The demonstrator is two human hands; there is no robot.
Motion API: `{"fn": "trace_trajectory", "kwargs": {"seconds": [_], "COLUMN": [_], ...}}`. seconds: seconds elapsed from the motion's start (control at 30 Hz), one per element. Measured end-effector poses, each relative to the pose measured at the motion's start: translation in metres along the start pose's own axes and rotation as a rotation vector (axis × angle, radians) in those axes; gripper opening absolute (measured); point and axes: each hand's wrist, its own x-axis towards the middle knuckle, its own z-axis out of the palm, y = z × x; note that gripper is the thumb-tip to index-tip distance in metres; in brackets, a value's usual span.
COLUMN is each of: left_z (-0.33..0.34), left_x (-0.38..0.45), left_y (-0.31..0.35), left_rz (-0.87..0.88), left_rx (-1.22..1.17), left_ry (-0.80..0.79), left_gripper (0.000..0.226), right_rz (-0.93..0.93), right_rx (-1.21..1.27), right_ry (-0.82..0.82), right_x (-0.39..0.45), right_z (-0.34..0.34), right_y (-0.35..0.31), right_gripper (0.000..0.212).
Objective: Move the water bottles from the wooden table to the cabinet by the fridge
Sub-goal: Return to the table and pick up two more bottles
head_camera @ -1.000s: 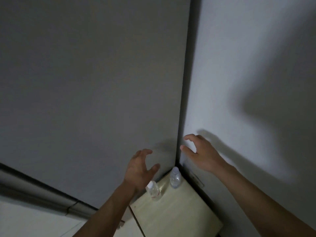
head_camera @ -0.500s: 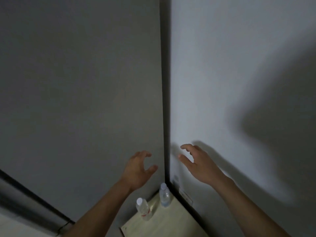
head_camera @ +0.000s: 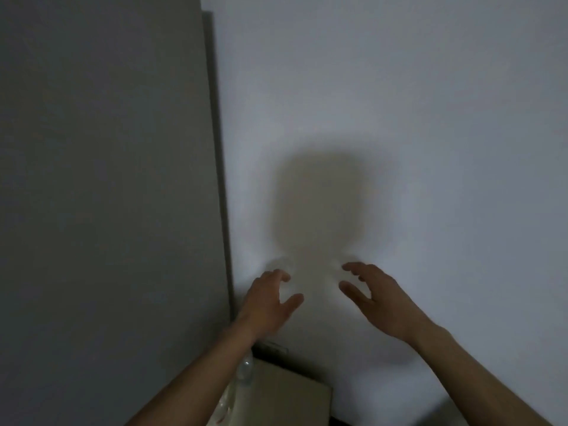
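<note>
The room is dim. My left hand [head_camera: 268, 302] and my right hand [head_camera: 376, 298] are raised in front of the white wall, fingers spread, holding nothing. Below my left forearm a clear water bottle [head_camera: 245, 368] stands on the light wooden cabinet top [head_camera: 285, 395], next to the grey panel. A second clear bottle [head_camera: 226, 408] shows partly at the forearm's edge, mostly hidden by it.
A tall grey panel, likely the fridge side [head_camera: 107, 195], fills the left half. A white wall [head_camera: 430, 118] with my head's shadow fills the right. A small wall plate [head_camera: 272, 345] sits just behind the cabinet top.
The view has swung right, so the fridge edge moved left and the wall now fills the middle. Both hands stay open and empty; the bottles have slid under my left forearm.
</note>
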Motion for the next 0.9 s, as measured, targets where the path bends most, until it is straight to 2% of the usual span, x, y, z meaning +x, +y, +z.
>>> {"fn": "trace_trajectory", "kwargs": {"seconds": [0.17, 0.5, 0.7, 0.83, 0.9], "left_z": [0.014, 0.072, 0.107, 0.138, 0.153], "left_x": [-0.013, -0.076, -0.149, -0.22, -0.252], "left_y": [0.031, 0.164, 0.233, 0.278, 0.3], "left_rz": [0.166, 0.495, 0.6, 0.656, 0.723], "left_rx": [-0.062, -0.076, -0.104, -0.112, -0.1], "left_ry": [-0.118, -0.365, -0.455, -0.545, -0.583], "left_gripper": [0.055, 0.056, 0.051, 0.051, 0.053], "right_rz": [0.173, 0.476, 0.609, 0.667, 0.719], "right_rx": [-0.032, -0.135, -0.171, -0.162, -0.157], "right_ry": [0.115, 0.35, 0.482, 0.558, 0.611], "right_x": [-0.08, -0.249, -0.369, -0.457, -0.497], "right_z": [-0.02, -0.083, -0.11, -0.115, -0.12], "right_y": [-0.003, 0.011, 0.025, 0.032, 0.029], "right_gripper": [0.059, 0.064, 0.057, 0.074, 0.059]}}
